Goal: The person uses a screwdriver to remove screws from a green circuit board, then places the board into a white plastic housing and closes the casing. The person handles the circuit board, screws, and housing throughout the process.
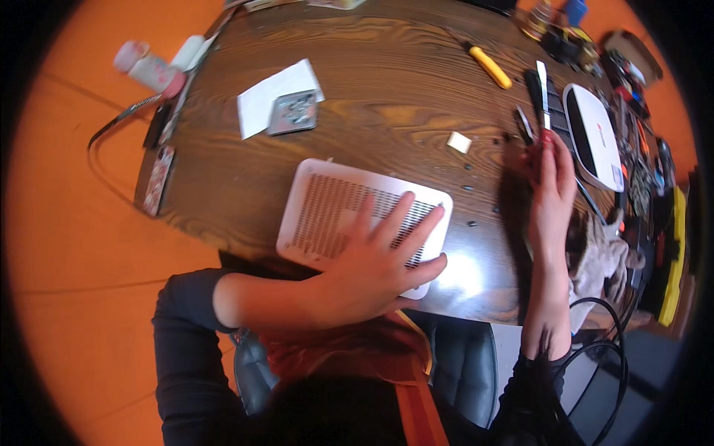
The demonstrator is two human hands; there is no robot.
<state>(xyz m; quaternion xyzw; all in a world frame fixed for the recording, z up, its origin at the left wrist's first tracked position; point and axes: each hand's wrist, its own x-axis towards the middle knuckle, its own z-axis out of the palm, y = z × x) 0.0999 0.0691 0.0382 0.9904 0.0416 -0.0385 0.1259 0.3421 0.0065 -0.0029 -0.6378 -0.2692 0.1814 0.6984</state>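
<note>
A white rectangular device casing (pixel 309 175) with rows of vent slots lies on the table near its front edge. My left hand (pixel 379 249) is spread flat over the casing's right part, fingers apart, hiding some of the slots. Off to the right, my right hand (pixel 552 171) is raised with its fingers closed round a slim flat-bladed tool (pixel 544 97), its silver blade pointing away from me. A bit of red shows at the fingers, probably its handle. Beside that hand stands a white router-like box (pixel 593 137) with a dark side.
A small grey tray (pixel 293 113) of tiny parts overlaps white paper (pixel 256 108). Dark bits and a cream block (pixel 460 142) lie mid-table. A yellow-handled tool (pixel 489 67) is farther back. Crowded tools, a cloth (pixel 595 260) and black cables (pixel 621 334) line the right side.
</note>
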